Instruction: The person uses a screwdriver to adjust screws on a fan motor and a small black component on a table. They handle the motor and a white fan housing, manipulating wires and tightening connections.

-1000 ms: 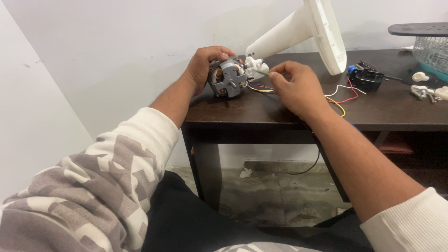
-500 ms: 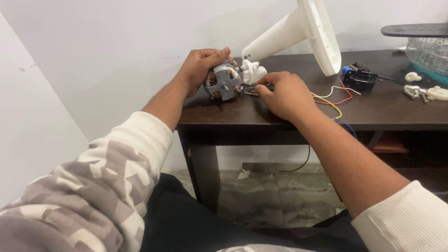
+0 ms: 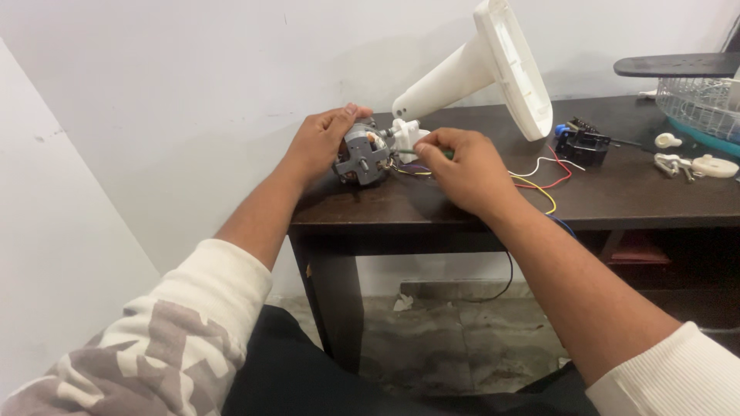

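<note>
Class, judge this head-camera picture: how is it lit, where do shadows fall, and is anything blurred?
Head view: soft, even light, no harsh glare; the white fan stand casts a faint shadow on the wall; dark under the table; left hand, right hand and motor are sharp; the near sleeves look slightly soft.

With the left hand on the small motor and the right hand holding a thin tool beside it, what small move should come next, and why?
Probably ease the tool tip a little further toward the motor. The left hand already steadies the motor on the dark table, and the right hand pinches the tool close beside it. Whether the tip already touches cannot be seen, so go slowly; coloured wires lie just beside it.
</note>
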